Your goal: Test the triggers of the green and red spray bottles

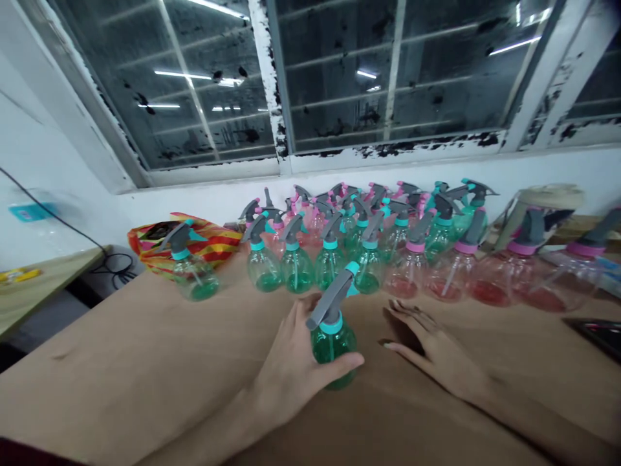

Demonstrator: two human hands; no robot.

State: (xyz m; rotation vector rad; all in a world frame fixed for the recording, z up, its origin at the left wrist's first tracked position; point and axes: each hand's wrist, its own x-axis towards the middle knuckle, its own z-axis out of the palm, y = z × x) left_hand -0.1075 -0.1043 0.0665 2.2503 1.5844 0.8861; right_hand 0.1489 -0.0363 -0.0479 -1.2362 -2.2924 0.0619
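My left hand [295,366] is wrapped around a green spray bottle [334,343] with a grey trigger and teal collar, standing upright on the brown table [145,375]. To its right, my right hand [427,349] lies on the table with fingers stretched out, holding nothing, a short gap from the bottle. Behind both hands stands a crowd of several spray bottles: green ones [297,265] toward the left and middle, pink ones [412,272] toward the right.
A lone green spray bottle [194,275] stands apart at the left, in front of a red-and-yellow striped bag [213,239]. A black cable [114,262] lies by the white wall. A dark flat object [599,333] lies at the right edge. Windows run above.
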